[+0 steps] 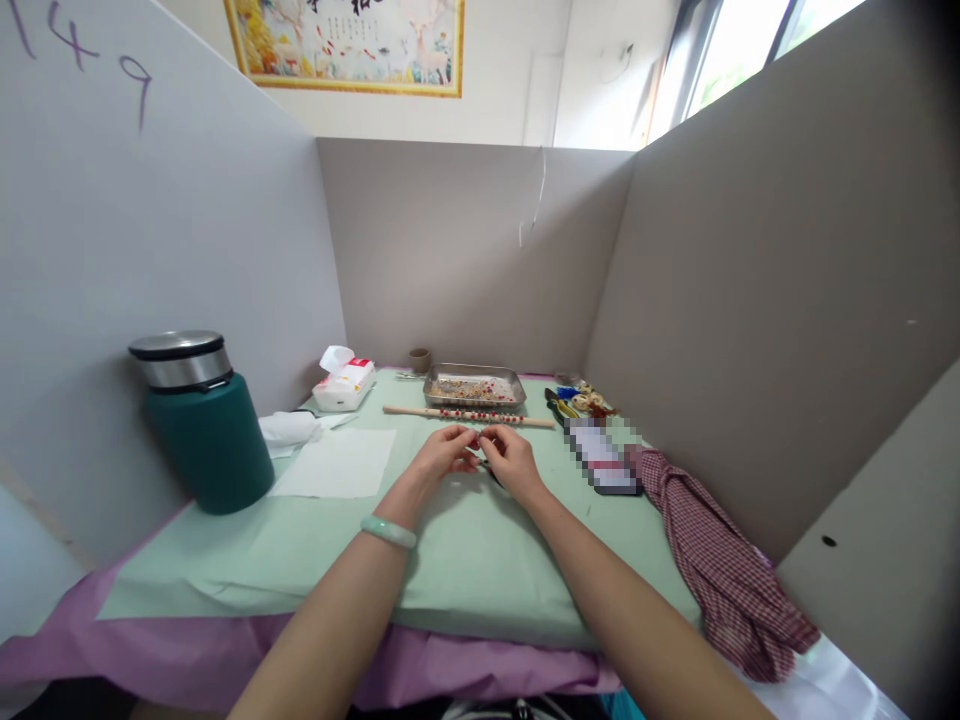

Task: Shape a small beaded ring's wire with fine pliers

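Both hands, left (442,458) and right (508,458), meet fingertip to fingertip, apparently pinching

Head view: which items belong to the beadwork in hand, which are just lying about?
In use: beaded piece pinched by left hand and right hand, bead tray, beaded stick.
Lying about: green flask, tissue pack, checked cloth, paper sheet.

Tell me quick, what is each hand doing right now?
Left hand: closed, pinching a small item, too tiny to identify.
Right hand: closed, pinching the same small item from the other side.
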A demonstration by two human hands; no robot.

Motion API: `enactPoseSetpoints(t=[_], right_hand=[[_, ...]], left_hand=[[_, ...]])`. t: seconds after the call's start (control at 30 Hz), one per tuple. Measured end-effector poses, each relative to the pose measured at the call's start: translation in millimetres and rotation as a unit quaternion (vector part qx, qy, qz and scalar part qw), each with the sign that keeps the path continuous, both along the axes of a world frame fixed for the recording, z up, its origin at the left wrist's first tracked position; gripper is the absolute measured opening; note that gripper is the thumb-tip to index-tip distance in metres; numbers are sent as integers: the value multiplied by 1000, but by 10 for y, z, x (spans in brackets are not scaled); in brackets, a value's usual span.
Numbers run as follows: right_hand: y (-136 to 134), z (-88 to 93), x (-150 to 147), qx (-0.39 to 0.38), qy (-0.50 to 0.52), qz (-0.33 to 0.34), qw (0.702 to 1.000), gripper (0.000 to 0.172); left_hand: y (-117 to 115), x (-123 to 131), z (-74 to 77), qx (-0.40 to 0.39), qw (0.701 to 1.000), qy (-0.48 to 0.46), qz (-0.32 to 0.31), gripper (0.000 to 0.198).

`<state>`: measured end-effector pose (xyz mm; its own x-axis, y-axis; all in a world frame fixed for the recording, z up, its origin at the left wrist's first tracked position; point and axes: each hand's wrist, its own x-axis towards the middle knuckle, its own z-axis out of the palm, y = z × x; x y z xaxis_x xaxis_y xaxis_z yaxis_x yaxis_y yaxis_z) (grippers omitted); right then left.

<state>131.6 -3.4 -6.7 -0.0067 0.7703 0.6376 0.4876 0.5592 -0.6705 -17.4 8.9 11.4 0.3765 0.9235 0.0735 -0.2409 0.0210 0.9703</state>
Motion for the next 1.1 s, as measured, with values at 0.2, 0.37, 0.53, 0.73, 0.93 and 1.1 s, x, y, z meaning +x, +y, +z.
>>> enactPoseSetpoints(t=[0.2,0.37,0.53,0.73,0.93,1.1], right_hand=[[12,-5,-8,-31,54,43,997,21],[75,-39,-3,-85,103,60,989,21],[98,-46,-2,-100,116,40,987,16],[70,-26,-25,-127,146,66,979,17],[69,-20,-44,-135,196,109,965,19],[45,-3,-37,-129,172,119,969,26]], left_hand=[[7,-1,-9,-17,1000,-13,-3,27],[50,4,-46,-28,1000,-13,4,26],[77,-4,-54,-35,998,-13,41,26],[33,-11,-2,-28,999,-24,21,28],[45,-7,-10,-29,998,-52,3,27],[88,-8,-32,-38,996,-79,16,30]])
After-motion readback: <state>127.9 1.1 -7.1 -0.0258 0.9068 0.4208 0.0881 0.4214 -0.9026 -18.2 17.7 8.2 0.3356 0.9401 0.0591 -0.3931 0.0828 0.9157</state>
